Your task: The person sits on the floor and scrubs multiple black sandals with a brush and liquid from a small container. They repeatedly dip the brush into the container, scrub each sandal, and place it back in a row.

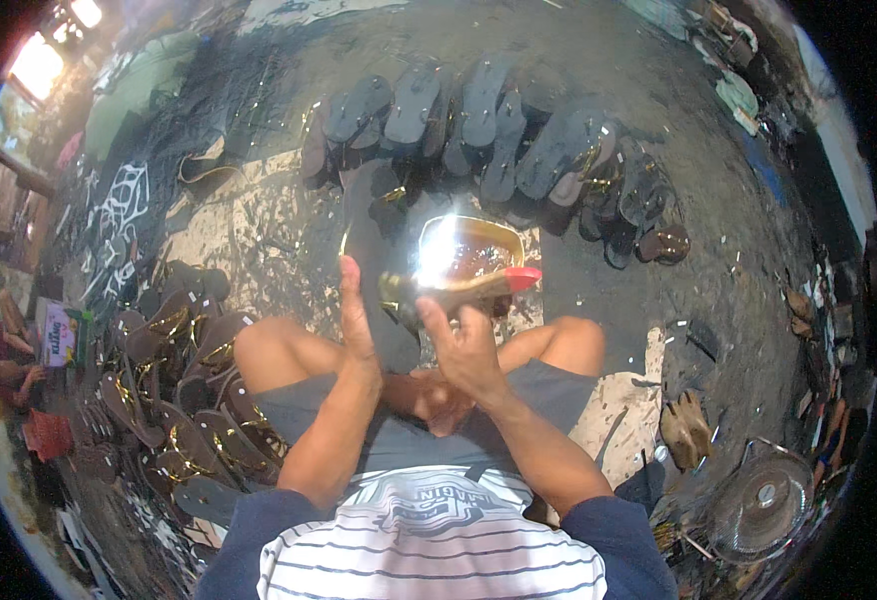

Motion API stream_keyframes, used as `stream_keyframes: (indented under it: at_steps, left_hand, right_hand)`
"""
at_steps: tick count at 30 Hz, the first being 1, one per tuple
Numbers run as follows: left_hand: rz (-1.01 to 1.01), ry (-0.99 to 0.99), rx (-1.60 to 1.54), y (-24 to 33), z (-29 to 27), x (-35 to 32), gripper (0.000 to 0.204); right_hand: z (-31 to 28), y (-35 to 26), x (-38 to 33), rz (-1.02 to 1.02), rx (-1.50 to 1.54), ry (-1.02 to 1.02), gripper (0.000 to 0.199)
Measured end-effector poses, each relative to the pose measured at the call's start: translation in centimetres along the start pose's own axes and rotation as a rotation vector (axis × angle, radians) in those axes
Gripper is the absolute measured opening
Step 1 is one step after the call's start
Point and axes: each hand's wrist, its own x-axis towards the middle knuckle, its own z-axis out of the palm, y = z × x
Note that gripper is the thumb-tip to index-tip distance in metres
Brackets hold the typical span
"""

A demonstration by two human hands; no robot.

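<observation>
The right hand pinches a glossy sandal sole from below, the left hand flat and open beside it — so light a grip could let it tip onto the floor.

Shirt — white, thin dark stripes, dark emblem at chest, 6 o'clock. Sleeves navy, short, at 5 and 7 o'clock. Shorts grey — knees bare. Forearms bare.
</observation>
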Motion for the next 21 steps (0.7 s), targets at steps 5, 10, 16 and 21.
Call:
stream_keyframes:
  at_steps: [5, 10, 16, 21]
  left_hand:
    - [0.111, 0.032, 0.043, 0.5, -2.0, 0.9, 0.063]
    - [-0.059, -0.228, -0.167, 2.3, -2.4, 2.0, 0.058]
    - [-0.217, -0.282, -0.351, -0.3, -1.5, 1.2, 0.075]
    - [-0.262, -0.330, -0.374, 0.7, -2.9, 1.8, 0.072]
  right_hand:
    - [-0.6, -2.1, 3.9, 0.247, -0.146, -0.299, 0.027]
    - [0.0, 0.1, 0.0, -0.244, 0.215, -0.236, 0.027]
    - [-0.2, 2.4, 4.5, -0.275, 0.141, -0.356, 0.029]
    - [0.2, 2.4, 4.9, -0.056, 0.428, -0.373, 0.026]
